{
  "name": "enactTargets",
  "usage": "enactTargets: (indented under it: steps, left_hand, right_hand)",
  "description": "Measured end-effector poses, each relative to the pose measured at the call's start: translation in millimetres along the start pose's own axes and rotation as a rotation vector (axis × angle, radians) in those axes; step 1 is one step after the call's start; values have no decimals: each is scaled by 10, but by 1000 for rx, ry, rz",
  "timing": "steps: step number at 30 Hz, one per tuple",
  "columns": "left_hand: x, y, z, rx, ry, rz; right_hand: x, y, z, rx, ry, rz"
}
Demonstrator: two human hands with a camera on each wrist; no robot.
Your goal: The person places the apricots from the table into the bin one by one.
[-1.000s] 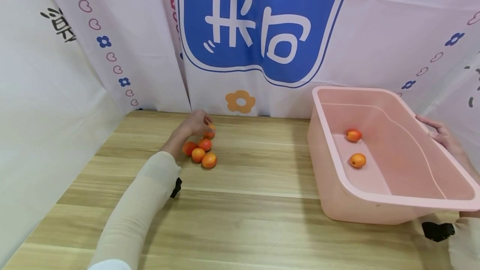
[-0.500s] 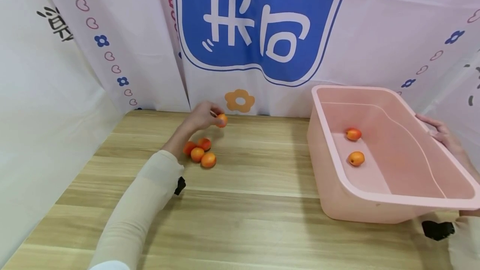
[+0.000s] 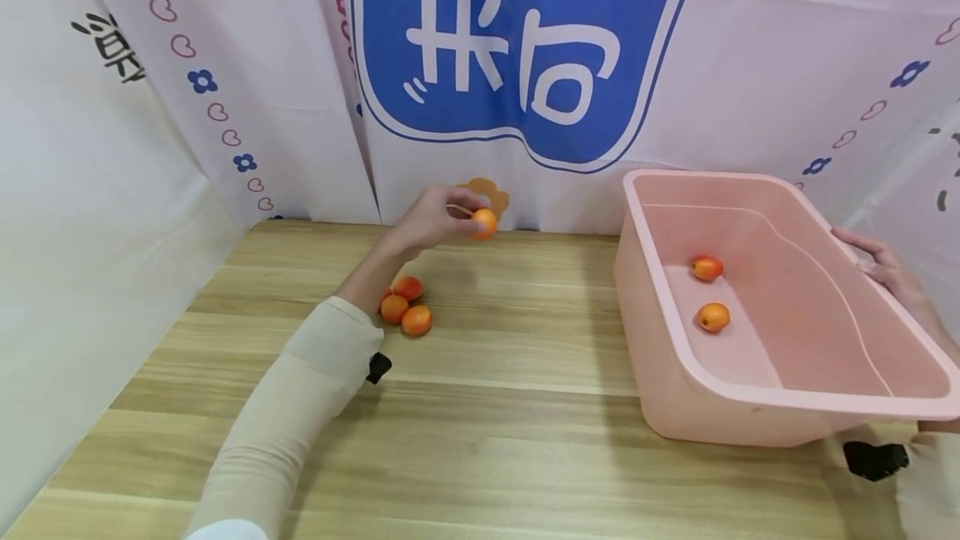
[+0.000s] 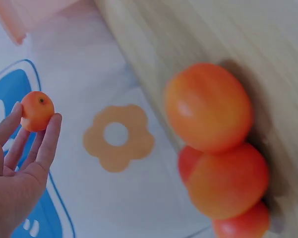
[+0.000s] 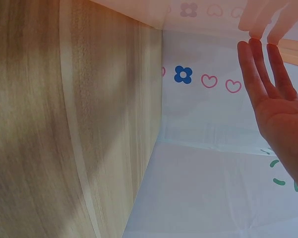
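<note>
One fruit (image 3: 485, 224) sat pinched in your left hand (image 3: 433, 219), frame centre; rightward lay the tub (image 3: 802, 302), your right hand (image 5: 281, 118) touching it straight-fingered.

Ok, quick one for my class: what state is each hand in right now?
Left hand: closed, pinching one orange fruit.
Right hand: open, straight fingers touching the pink bin.

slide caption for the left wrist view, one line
The left hand pinches one orange fruit in front of a printed backdrop, while more fruits cluster on the wooden table.
</note>
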State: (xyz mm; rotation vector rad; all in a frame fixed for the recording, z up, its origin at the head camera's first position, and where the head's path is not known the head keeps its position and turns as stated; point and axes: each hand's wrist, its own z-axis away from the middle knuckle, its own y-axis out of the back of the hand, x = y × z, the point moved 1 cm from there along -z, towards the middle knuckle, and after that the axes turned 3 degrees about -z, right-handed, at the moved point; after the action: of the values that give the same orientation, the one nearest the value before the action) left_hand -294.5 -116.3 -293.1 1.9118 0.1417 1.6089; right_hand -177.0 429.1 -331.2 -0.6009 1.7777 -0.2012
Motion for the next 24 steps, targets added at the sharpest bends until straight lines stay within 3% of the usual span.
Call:
enactTargets:
  steps: [4, 9, 15, 24]
  left_hand:
    - [133, -52, -2, -7, -42, 43]
    - [256, -111, 2, -18, -69, 70]
    - [369, -187, 5, -29, -60, 86]
    - [656, -389, -19, -107, -111, 141]
  right_hand:
    - [-2, -2, 7, 12, -11, -4]
    - [0, 16, -2, -40, -2, -41]
    - [-3, 63, -50, -51, 14, 47]
    - [-41, 170, -152, -161, 7, 57]
